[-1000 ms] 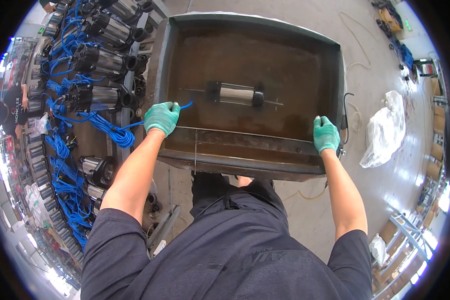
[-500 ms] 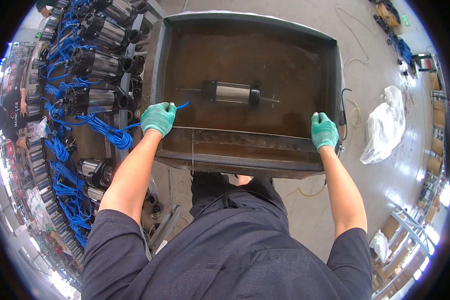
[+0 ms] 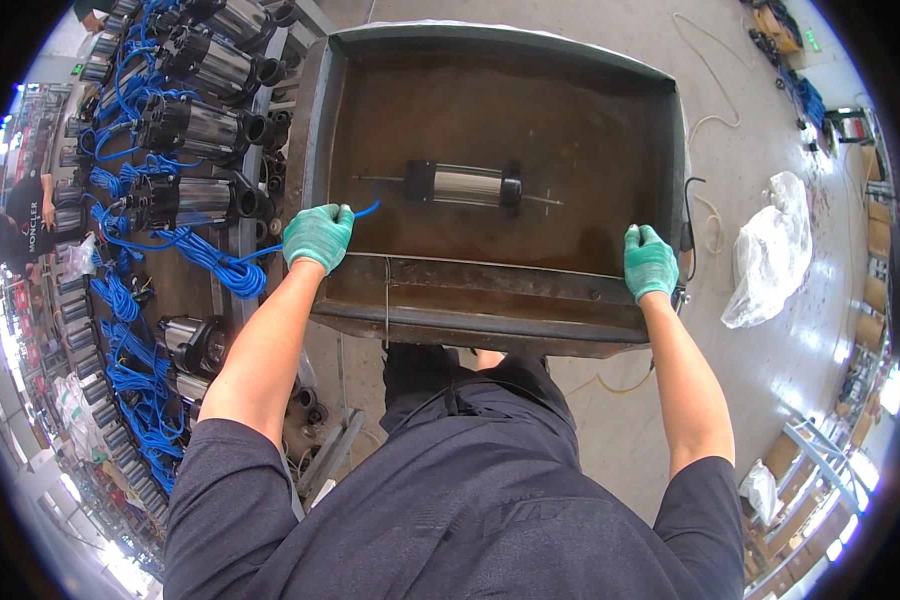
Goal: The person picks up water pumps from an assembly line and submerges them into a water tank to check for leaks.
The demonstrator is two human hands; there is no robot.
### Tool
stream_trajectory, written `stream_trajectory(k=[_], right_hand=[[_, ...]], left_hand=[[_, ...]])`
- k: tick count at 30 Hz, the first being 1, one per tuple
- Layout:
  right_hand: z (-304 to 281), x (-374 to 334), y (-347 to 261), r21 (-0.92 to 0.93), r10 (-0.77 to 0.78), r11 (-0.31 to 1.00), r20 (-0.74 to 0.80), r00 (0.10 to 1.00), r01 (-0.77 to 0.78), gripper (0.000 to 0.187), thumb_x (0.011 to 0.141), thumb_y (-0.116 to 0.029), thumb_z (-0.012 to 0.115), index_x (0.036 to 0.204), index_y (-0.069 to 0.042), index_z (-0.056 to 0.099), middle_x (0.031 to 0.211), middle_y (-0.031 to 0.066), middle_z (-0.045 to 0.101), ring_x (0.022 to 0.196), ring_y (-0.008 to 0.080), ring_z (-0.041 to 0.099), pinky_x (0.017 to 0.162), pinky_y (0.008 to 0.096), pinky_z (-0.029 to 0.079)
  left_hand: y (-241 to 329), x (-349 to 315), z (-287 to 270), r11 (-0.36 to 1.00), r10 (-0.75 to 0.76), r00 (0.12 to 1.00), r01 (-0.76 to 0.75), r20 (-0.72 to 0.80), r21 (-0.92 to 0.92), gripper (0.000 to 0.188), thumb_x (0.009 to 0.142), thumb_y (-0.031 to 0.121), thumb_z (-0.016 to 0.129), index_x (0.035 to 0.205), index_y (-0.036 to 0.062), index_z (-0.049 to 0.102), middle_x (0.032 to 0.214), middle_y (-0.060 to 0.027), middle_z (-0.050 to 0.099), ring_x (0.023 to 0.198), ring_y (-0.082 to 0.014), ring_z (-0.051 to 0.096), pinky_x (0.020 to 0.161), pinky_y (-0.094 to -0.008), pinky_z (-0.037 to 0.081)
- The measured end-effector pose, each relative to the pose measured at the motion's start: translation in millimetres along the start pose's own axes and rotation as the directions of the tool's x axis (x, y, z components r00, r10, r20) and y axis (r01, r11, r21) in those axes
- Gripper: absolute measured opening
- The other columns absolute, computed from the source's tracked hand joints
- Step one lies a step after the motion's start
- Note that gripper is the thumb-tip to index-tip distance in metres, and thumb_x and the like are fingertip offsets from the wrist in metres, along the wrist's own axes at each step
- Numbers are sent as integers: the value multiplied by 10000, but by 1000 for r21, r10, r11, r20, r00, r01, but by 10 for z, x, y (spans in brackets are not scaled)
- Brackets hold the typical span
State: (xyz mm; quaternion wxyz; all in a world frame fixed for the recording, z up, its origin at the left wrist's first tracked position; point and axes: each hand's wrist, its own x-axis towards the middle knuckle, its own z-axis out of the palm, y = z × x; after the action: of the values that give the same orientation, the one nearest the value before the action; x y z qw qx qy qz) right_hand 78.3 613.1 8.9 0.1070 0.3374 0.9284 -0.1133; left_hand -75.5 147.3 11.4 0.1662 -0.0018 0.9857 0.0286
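Beneath the brownish water of a metal tank (image 3: 510, 35) lies a cylindrical pump motor (image 3: 467, 185), silver in the middle with black ends. Thin rods stick out from both of its ends. My left hand (image 3: 317, 240), in a green glove, is closed around a blue cable (image 3: 368, 210) at the tank's near left corner. The cable's tip points over the water. At the near right corner, my gloved right hand (image 3: 650, 262) has its fingers curled by the tank's side. Whatever it grips is hidden. Between my hands runs a dark ledge (image 3: 500, 285) along the near side.
Several silver and black pumps (image 3: 195, 130) with coiled blue cables (image 3: 225, 268) line a rack on the left. Another person (image 3: 20, 220) is at the far left. A clear plastic bag (image 3: 770, 250) and a pale hose (image 3: 715, 85) lie on the floor to the right.
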Motion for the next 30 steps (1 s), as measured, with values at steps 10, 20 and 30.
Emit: stream_trajectory(k=[10, 20, 30], right_hand=[[2, 7, 10, -9, 9, 1000, -5, 1000, -9, 397, 1013, -441, 465, 1016, -120, 698, 971, 234, 712, 936, 462, 665, 833, 557, 518], [7, 1, -1, 12, 21, 1000, -32, 999, -21, 397, 1012, -436, 463, 1006, -116, 699, 966, 233, 713, 933, 460, 666, 833, 557, 518], [-7, -12, -12, 33, 25, 999, -51, 998, -23, 408, 1012, -449, 461, 1027, -118, 699, 979, 228, 713, 938, 461, 663, 833, 553, 519]], left_hand=[[22, -6, -17, 1000, -4, 1000, 3, 18, 11, 407, 965, 458, 506, 898, 150, 764, 915, -171, 724, 901, -403, 687, 808, -498, 543], [30, -20, -34, 1000, 0, 1000, 0, 14, 3, 403, 969, 458, 516, 910, 145, 763, 915, -169, 718, 900, -407, 679, 798, -494, 539], [54, -42, -75, 1000, 5, 999, -5, 44, 4, 382, 975, 458, 512, 943, 155, 744, 929, -165, 721, 925, -410, 674, 811, -497, 531]])
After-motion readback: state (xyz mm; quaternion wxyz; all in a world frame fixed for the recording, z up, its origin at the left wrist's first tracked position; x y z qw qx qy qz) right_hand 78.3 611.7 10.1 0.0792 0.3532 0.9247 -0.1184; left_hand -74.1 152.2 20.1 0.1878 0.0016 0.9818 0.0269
